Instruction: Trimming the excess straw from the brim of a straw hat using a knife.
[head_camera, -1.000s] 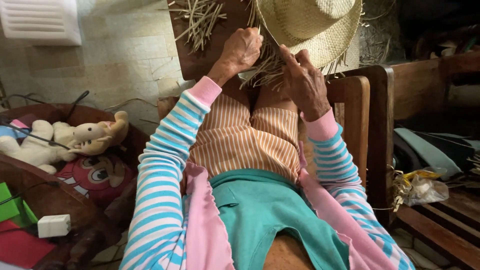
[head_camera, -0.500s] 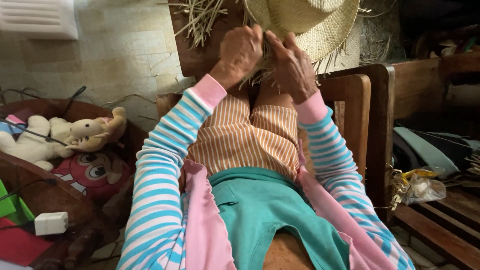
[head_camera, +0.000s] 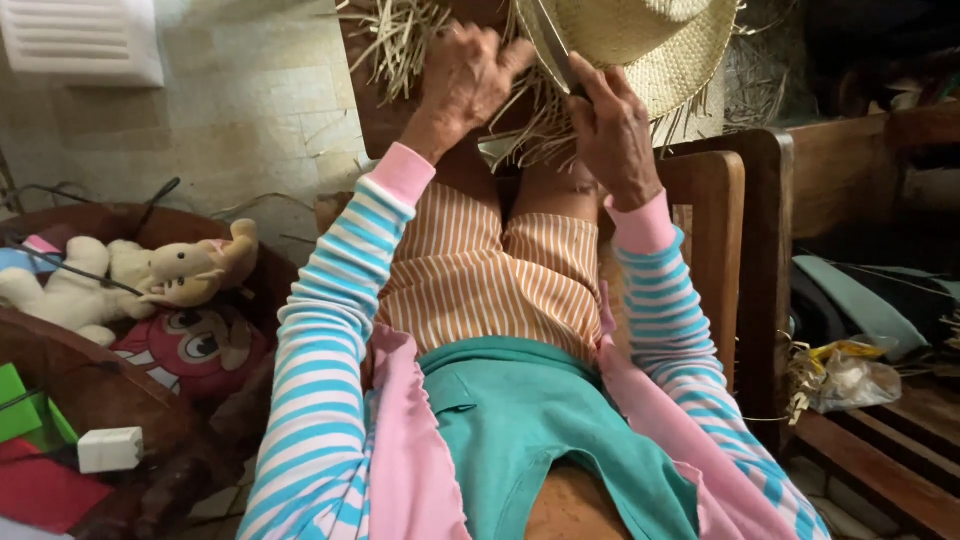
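Observation:
A woven straw hat (head_camera: 640, 40) with loose unwoven strands rests over my knees at the top of the view. My left hand (head_camera: 468, 80) is closed on a bunch of loose straw strands (head_camera: 530, 125) at the hat's fringe. My right hand (head_camera: 612, 130) grips a thin dark knife (head_camera: 550, 45), whose blade lies against the hat's brim. The two hands are close together, on either side of the fringe. I sit on a wooden chair (head_camera: 720, 220), wearing orange striped shorts and striped sleeves.
More loose straw (head_camera: 400, 40) lies on a dark surface beyond my left hand. A round wooden basket (head_camera: 60, 350) at left holds plush toys (head_camera: 150, 275). A white plug block (head_camera: 110, 450) sits lower left. A crumpled plastic bag (head_camera: 840, 375) lies on wooden slats at right.
My right hand has slid from the hat's brim toward my left hand and now holds the blade against the fringe. My left hand stays on the strands.

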